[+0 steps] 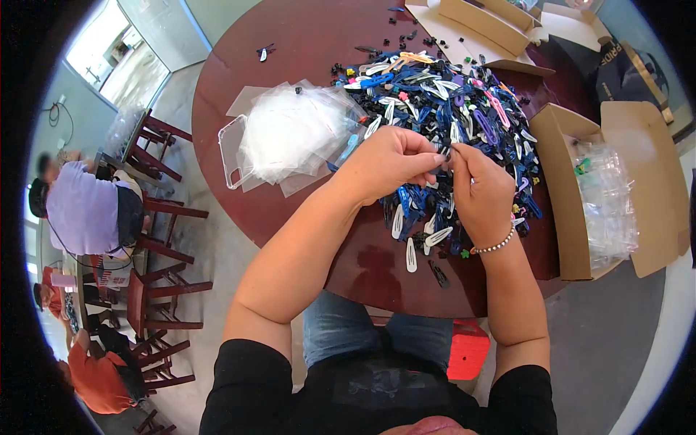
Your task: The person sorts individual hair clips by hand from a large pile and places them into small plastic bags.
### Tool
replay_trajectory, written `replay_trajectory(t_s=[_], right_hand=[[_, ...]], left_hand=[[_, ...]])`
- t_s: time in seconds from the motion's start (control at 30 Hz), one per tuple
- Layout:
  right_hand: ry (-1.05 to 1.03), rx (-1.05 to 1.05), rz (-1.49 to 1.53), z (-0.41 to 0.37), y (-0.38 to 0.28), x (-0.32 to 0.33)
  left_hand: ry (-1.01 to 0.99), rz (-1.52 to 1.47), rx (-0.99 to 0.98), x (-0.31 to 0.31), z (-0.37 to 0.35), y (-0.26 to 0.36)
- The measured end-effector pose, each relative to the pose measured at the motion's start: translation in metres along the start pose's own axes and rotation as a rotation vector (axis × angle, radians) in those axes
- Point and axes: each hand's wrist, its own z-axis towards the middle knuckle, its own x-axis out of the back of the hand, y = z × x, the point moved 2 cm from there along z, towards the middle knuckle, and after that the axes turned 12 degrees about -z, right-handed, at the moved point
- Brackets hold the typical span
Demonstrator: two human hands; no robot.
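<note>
My left hand point(395, 163) and my right hand point(484, 185) meet over a large heap of hair clips point(417, 109). Thumb and fingers are pinched together on both hands. Between the fingertips shows a small dark piece point(445, 153), too small and too covered to tell its kind. The heap mixes white, navy, blue, black, pink and purple snap clips with tiny black claw clips. A white snap clip point(411, 255) lies near the table's front edge, beside a black one point(438, 274). Left of the heap is a stack of clear plastic bags point(286, 134).
The round dark-red table point(232, 69) carries everything. An open cardboard box point(565, 210) at right holds filled clear bags point(605, 196). More cardboard point(486, 25) lies at the back. People point(83, 206) sit at far left near wooden stools point(163, 297). A red stool point(467, 351) is below.
</note>
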Motion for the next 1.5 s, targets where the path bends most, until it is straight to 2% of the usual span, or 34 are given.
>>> replay_trajectory(t_s=[0.1, 0.23, 0.33, 0.4, 0.43, 0.53, 0.57, 0.63, 0.8, 0.9, 0.93, 1.0, 1.07, 1.1, 1.17, 1.27, 1.33, 1.43, 1.5], right_hand=[[0.047, 0.015, -0.087, 0.001, -0.004, 0.002], [0.064, 0.008, -0.073, 0.004, -0.008, 0.004], [0.087, 0.085, -0.038, 0.004, -0.007, 0.004], [0.017, -0.052, 0.166, 0.003, -0.004, 0.003], [0.019, -0.048, 0.167, 0.003, -0.003, 0.003], [-0.163, -0.315, 0.531, 0.001, 0.007, -0.003], [-0.161, -0.314, 0.531, 0.002, 0.006, -0.001], [-0.229, -0.406, 0.762, 0.003, 0.005, 0.001], [-0.319, -0.478, 0.785, 0.003, 0.018, 0.002], [-0.278, -0.444, 0.812, 0.004, 0.014, 0.007], [-0.273, -0.447, 0.812, 0.004, 0.016, 0.006], [-0.177, -0.211, 0.566, 0.004, 0.018, 0.006], [-0.162, -0.171, 0.497, 0.005, 0.016, 0.007], [-0.151, -0.128, 0.429, 0.005, 0.014, 0.008], [-0.159, -0.161, 0.463, 0.006, 0.011, 0.009], [-0.163, -0.178, 0.544, 0.007, 0.01, 0.008], [-0.058, -0.047, 0.308, 0.006, 0.009, 0.008], [0.043, -0.032, 0.187, 0.007, -0.002, 0.014], [0.031, -0.075, 0.171, 0.004, -0.001, 0.012]], left_hand=[[0.005, -0.022, 0.027, -0.003, 0.0, 0.0], [0.012, -0.026, 0.051, -0.007, -0.003, 0.004], [-0.019, -0.074, 0.004, -0.005, -0.003, 0.002], [-0.021, -0.062, -0.065, -0.005, -0.001, -0.003], [-0.023, -0.05, -0.128, -0.005, -0.001, -0.003], [-0.012, 0.067, -0.173, 0.001, 0.0, -0.002], [0.008, 0.143, -0.209, 0.002, 0.001, -0.002], [0.014, 0.149, -0.207, 0.0, 0.0, 0.001], [-0.002, 0.127, -0.184, -0.001, -0.001, 0.0], [-0.044, 0.188, -0.208, -0.003, 0.0, 0.0], [-0.012, 0.297, -0.245, -0.003, 0.0, -0.001], [0.016, 0.408, -0.281, -0.003, -0.001, -0.001], [-0.009, 0.675, -0.426, -0.007, -0.004, 0.005], [-0.011, 0.677, -0.427, -0.007, -0.003, 0.004], [0.045, 0.785, -0.617, -0.008, -0.004, 0.003], [0.064, 0.877, -0.692, -0.008, -0.004, 0.0], [0.074, 0.885, -0.689, -0.01, -0.004, -0.001], [0.072, 0.909, -0.711, -0.015, -0.007, 0.0], [0.059, 0.92, -0.741, -0.019, -0.009, -0.001]])
